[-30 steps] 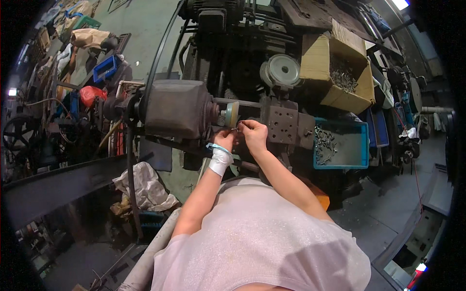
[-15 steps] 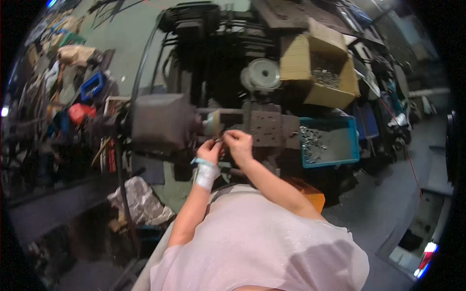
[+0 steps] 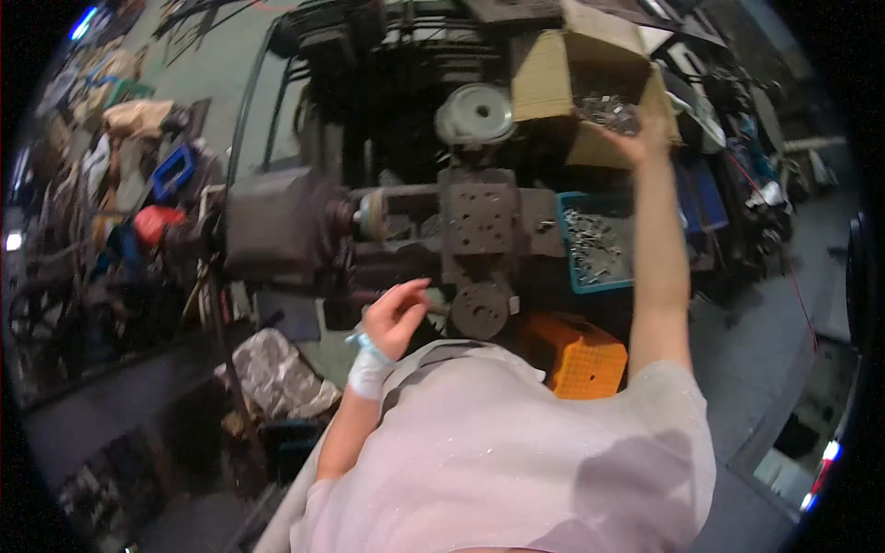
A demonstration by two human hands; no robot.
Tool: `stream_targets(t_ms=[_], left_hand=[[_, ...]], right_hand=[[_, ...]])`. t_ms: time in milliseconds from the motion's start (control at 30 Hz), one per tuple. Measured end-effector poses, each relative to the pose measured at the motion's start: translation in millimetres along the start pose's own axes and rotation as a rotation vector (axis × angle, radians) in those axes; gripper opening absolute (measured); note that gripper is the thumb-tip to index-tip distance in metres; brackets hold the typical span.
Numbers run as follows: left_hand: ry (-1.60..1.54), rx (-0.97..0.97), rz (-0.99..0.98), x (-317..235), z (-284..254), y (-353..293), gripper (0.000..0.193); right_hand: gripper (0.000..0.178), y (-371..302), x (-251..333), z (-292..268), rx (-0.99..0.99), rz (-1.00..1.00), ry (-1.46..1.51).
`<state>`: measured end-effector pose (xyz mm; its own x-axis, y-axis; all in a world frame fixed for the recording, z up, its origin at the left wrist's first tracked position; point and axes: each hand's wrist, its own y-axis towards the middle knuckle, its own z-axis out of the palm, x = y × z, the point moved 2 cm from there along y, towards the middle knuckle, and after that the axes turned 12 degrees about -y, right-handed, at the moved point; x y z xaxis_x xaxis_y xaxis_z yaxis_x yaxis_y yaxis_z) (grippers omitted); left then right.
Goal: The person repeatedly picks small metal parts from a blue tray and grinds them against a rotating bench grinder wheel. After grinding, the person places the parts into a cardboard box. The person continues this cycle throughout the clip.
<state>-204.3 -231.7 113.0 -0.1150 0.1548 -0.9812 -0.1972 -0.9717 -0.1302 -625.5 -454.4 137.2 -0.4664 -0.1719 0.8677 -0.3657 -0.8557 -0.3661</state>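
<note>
My right arm is stretched out to the far right. The right hand [image 3: 643,140] is at the near flap of an open cardboard box [image 3: 542,78], over small metal parts [image 3: 606,109] inside. Its fingertips are blurred among the parts, so I cannot make out whether it grips one. My left hand [image 3: 398,318] hovers in front of the machine, fingers apart and slightly bent, with nothing visible in it. A wrap and a light blue band circle that wrist. Beyond it are the lathe-like machine's spindle end [image 3: 371,217] and a drilled metal block [image 3: 479,219].
A blue tray [image 3: 579,284] of small metal pieces stands right of the machine, partly behind my right forearm. An orange crate [image 3: 590,361] sits near my right side. The grey headstock housing [image 3: 277,221] is at left, a round handwheel [image 3: 475,112] behind, and a crumpled plastic bag [image 3: 281,373] lower left.
My right hand has left the spindle area and moved far right to the cardboard box. The left hand has come back slightly toward me and its fingers have loosened. The view has shifted a little.
</note>
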Motion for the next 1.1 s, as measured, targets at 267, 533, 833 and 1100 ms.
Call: stream_targets(t_ms=[267,533,833,1100], left_hand=[[0.339,0.022,0.268,-38.3,39.1,2.3,0.033],[0.047,0.064,0.084,-33.8,65.9,-0.3,0.032],[-0.312,0.076,-0.008,-23.1,82.1,-2.7,0.044],[-0.362,0.003,-0.027,-16.6,91.4,-5.1,0.037]], right_hand=[[0.051,1.9,-38.6,-72.2,-0.335,-0.219,-0.773],[0.033,-38.6,-124.8,-187.9,-0.329,0.056,-0.663],[0.032,-68.2,-139.3,-210.0,-0.317,0.098,-0.579],[0.032,-63.7,-138.8,-231.8,-0.358,0.105,-0.724]])
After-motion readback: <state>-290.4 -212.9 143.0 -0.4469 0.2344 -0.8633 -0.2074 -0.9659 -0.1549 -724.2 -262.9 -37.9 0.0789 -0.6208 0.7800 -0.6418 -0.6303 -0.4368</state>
